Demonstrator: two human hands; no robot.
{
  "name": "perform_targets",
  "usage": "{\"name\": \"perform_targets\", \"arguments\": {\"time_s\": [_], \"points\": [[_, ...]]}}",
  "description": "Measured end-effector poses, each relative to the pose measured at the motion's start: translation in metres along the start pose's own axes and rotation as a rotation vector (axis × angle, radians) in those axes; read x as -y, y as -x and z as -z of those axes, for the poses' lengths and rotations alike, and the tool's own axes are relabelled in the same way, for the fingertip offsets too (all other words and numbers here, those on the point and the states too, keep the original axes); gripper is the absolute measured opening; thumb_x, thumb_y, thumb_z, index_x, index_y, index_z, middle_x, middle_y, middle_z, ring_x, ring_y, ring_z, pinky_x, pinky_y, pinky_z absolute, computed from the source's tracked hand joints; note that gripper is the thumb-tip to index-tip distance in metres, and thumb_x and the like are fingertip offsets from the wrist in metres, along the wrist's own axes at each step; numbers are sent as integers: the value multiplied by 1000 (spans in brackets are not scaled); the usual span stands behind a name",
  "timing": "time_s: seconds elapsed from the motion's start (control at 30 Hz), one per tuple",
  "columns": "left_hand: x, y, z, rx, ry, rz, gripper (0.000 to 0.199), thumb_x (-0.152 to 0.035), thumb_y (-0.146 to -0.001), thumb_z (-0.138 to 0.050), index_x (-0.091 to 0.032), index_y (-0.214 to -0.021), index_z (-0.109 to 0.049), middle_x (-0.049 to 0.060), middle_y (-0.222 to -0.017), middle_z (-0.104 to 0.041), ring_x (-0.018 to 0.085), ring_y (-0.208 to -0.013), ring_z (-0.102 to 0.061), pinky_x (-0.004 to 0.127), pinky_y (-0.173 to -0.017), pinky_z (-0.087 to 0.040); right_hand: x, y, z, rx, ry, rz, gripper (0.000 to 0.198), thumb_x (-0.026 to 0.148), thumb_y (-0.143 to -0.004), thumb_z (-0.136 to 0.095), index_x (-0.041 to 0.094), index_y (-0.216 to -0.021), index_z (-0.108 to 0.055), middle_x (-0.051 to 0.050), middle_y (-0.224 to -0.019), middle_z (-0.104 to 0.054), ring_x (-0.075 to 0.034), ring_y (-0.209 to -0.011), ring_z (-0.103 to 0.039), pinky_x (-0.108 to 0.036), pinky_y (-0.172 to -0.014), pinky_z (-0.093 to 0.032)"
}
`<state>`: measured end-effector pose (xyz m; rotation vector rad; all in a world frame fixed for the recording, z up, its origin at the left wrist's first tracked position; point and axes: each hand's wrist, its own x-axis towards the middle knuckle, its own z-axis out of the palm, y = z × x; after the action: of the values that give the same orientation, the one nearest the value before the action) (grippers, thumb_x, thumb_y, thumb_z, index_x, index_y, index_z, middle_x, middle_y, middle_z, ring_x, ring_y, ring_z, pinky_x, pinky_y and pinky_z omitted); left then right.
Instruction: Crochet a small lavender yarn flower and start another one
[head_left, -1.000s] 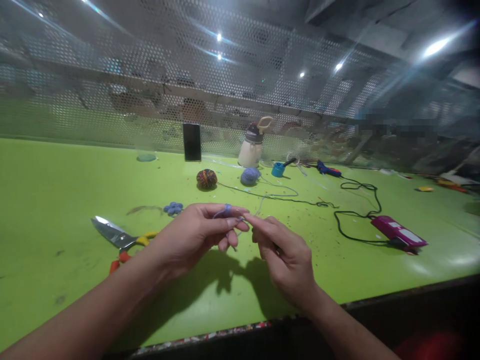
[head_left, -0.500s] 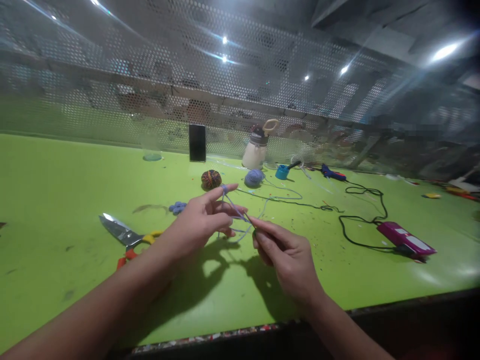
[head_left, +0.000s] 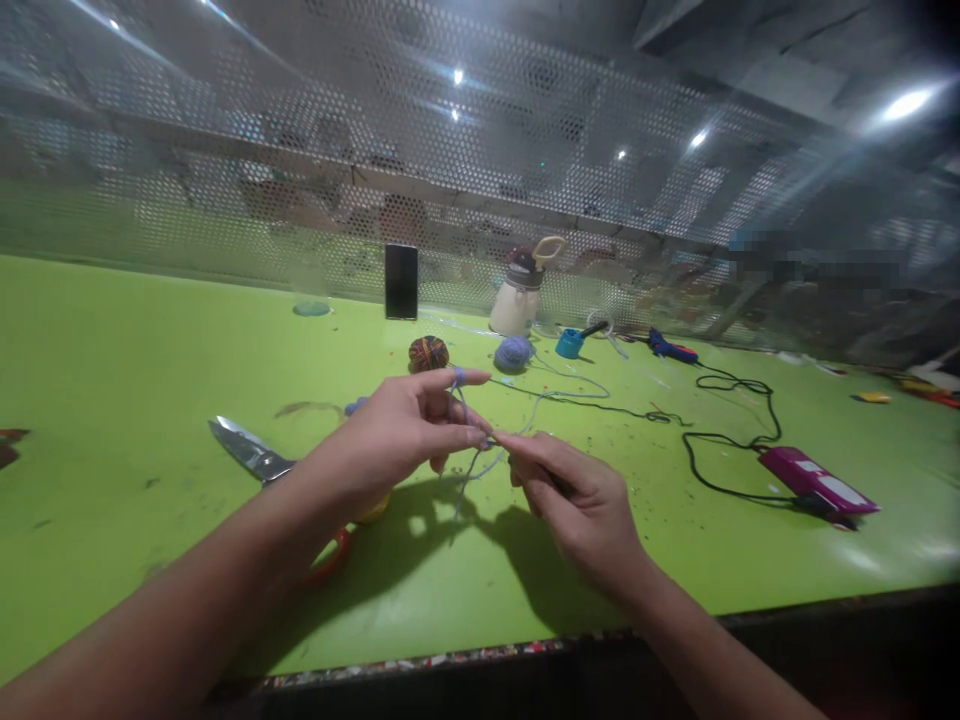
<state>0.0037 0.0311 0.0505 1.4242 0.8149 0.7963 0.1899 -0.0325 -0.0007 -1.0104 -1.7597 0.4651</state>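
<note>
Lavender yarn (head_left: 460,378) is looped round the index finger of my left hand (head_left: 397,425), and that finger stretches to the right. My left thumb and middle finger pinch the yarn, with a tail hanging below. My right hand (head_left: 581,500) is closed on a thin crochet hook (head_left: 494,441), mostly hidden in the fingers; its tip meets the pinched yarn. Behind the hands lie a lavender yarn ball (head_left: 514,353) and a dark multicoloured yarn ball (head_left: 428,353). A small blue-purple piece (head_left: 356,405) shows partly behind my left hand.
Scissors (head_left: 251,450) lie partly under my left forearm. On the green table (head_left: 135,400) stand a phone (head_left: 401,283), a bottle (head_left: 516,300) and a blue pot (head_left: 570,344). A glue gun (head_left: 671,347) and a purple box (head_left: 817,480) with black cord are at right.
My left thumb has come down onto the yarn beside the hook tip, and the open loop between the hands has drawn in. My left hand has shifted slightly right, covering more of the blue-purple piece.
</note>
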Motion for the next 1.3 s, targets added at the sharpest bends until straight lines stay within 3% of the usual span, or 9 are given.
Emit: {"name": "perform_targets", "arguments": {"time_s": [0.17, 0.27, 0.43, 0.67, 0.77, 0.97, 1.3], "points": [[7, -3, 0, 45, 99, 8, 72, -12, -67, -77, -12, -133, -49, 6, -81, -71, 15, -70, -64, 24, -55, -46, 1, -3, -2, 24, -31, -55, 41, 8, -88, -51, 29, -119, -68, 0, -73, -58, -12, -57, -48, -24, -50, -39], [9, -4, 1, 74, 156, 9, 83, -9, -69, -75, -15, -142, -38, 2, -71, -69, 14, -64, -64, 25, -61, -50, 1, -5, -2, 36, -27, -69, 39, 10, -88, -52, 28, -119, -68, -1, -72, -59, -11, -56, -48, -24, -50, -39], [11, -4, -3, 16, 162, -8, 94, -4, -69, -73, -19, -149, -25, -2, -61, -66, 14, -59, -65, 23, -58, -51, 0, -8, -2, 47, -42, -79, 39, 9, -87, -52, 26, -117, -69, -1, -72, -59, -11, -55, -45, -24, -50, -38], [13, -2, -9, -34, 44, -112, 103, -7, -72, -72, -29, -152, -12, -5, -61, -63, 16, -60, -66, 24, -55, -53, -3, -11, 0, 94, -407, -441, 28, 22, -88, -61, 22, -114, -71, 2, -65, -55, -6, -47, -41, -20, -44, -32], [12, -1, -10, -43, 88, -91, 103, -6, -71, -72, -29, -151, -13, -4, -65, -64, 16, -62, -67, 24, -55, -53, -6, -10, -1, 84, -520, -503, 27, 26, -87, -63, 23, -113, -71, 2, -66, -57, -5, -47, -43, -20, -45, -33], [12, -4, -10, -36, 181, -52, 104, -4, -68, -74, -28, -150, -16, -3, -69, -63, 17, -61, -68, 23, -52, -52, -7, -7, -2, 55, -494, -491, 26, 26, -88, -63, 23, -113, -71, 2, -65, -57, -5, -47, -43, -19, -44, -32], [12, -1, -10, -92, 159, -29, 103, -9, -67, -77, -20, -150, -18, -2, -69, -64, 15, -57, -65, 21, -49, -48, -4, -4, -4, 42, -363, -388, 27, 20, -89, -58, 21, -113, -71, 1, -68, -56, -5, -48, -40, -20, -45, -31]]}}
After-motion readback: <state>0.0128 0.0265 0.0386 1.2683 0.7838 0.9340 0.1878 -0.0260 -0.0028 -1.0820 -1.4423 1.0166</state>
